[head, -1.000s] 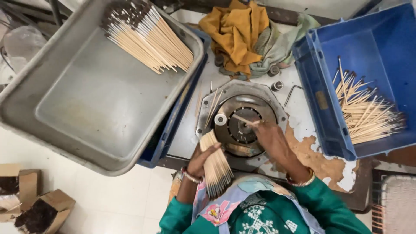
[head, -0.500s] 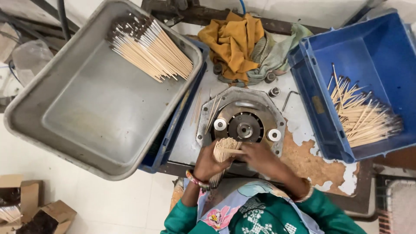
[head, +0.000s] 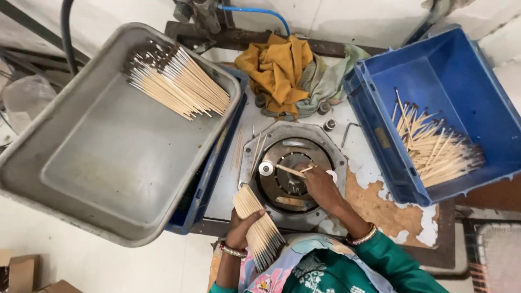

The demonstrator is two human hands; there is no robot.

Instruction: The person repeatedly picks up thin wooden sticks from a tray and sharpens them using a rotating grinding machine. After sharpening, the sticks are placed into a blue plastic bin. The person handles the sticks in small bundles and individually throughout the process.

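Since half a second ago the right hand (head: 321,184) has reached onto the round metal fixture (head: 293,174) at frame centre, fingers seemingly pinched on one stick (head: 290,171); the left hand (head: 240,228) grips a stick bundle (head: 259,228) below.

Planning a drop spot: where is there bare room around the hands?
Free: most of the grey tray floor below its sticks; the blue bin's far half above its sticks; the bench strip between round plate and bin. Crowded: the plate, under the right hand; the cloths behind it.
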